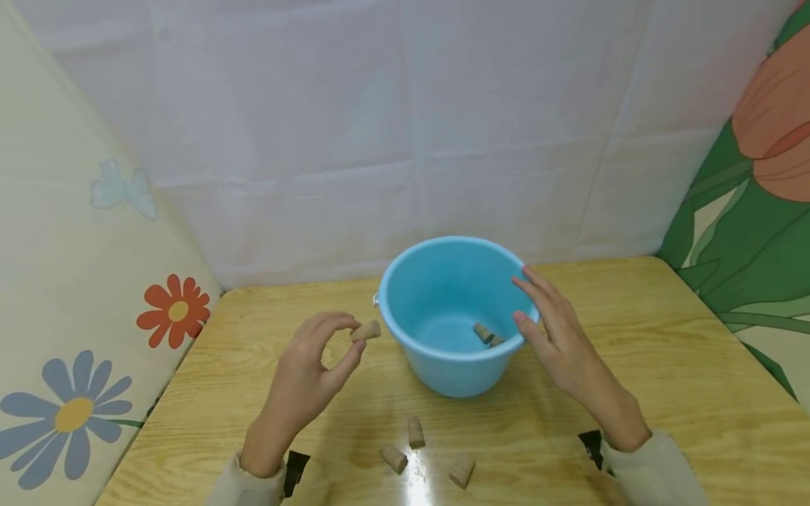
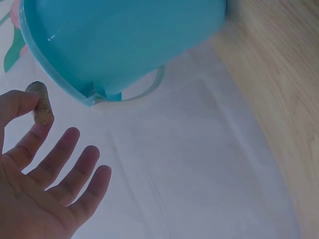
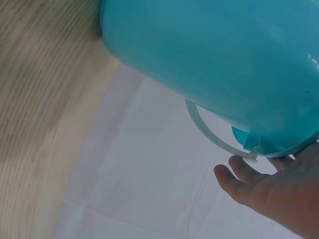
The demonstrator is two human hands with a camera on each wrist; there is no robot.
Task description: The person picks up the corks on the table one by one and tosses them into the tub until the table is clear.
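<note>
A light-blue bucket [image 1: 468,369] stands upright on the wooden table. My left hand [image 1: 310,365] pinches a cork [image 1: 367,331] between thumb and index finger, just left of the rim and outside it. In the left wrist view the other fingers of that hand spread loosely beneath the cork [image 2: 41,102]. My right hand [image 1: 557,337] holds the bucket's right rim, with thumb and fingertips reaching over it. The right wrist view shows two of its fingers outside the rim, by the pale handle [image 3: 214,134]. Corks [image 1: 483,332] lie on the bucket's bottom, at its right side.
Three more corks [image 1: 415,432] lie on the table [image 1: 209,393] in front of the bucket. A white cloth wall [image 1: 304,176] rises behind the table. Flower-printed panels [image 1: 69,246] flank both sides.
</note>
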